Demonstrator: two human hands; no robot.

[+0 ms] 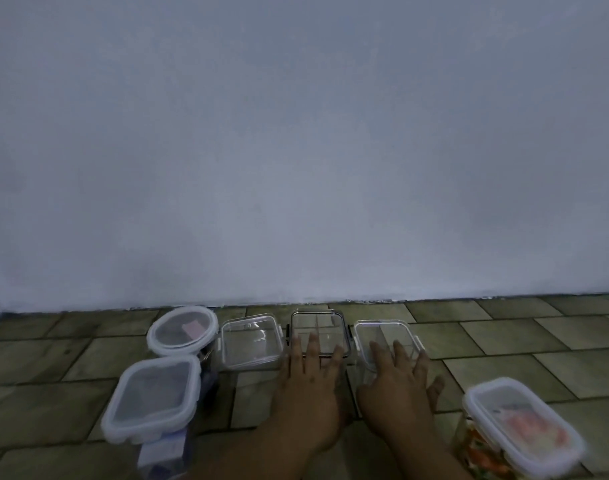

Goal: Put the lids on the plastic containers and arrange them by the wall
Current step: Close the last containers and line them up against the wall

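Pressing flat, neither hand has a true grip on anything: the left hand (308, 382) lies with fingers spread, fingertips on the near edge of the dark-rimmed container (319, 332), and the right hand (398, 386) lies likewise against the near side of the clear container (386, 342) next to it. Open palms suit pushing, so these two are probably being slid toward the wall (296, 150) to square up the row.

Both already wear lids, as does the clear square container (251, 341) to their left and the round container (183, 329) beyond that. These four stand in a line close to the wall's foot, just beside one another.

Two lidded ones are not yet in line: a white-rimmed square container (152, 398) stands nearer the person on the left, and a container with colourful contents (518, 427) sits well apart at the lower right.

The tiled floor (504, 327) to the right of the row lies bare along the wall, giving room to extend it; the left end is more crowded.
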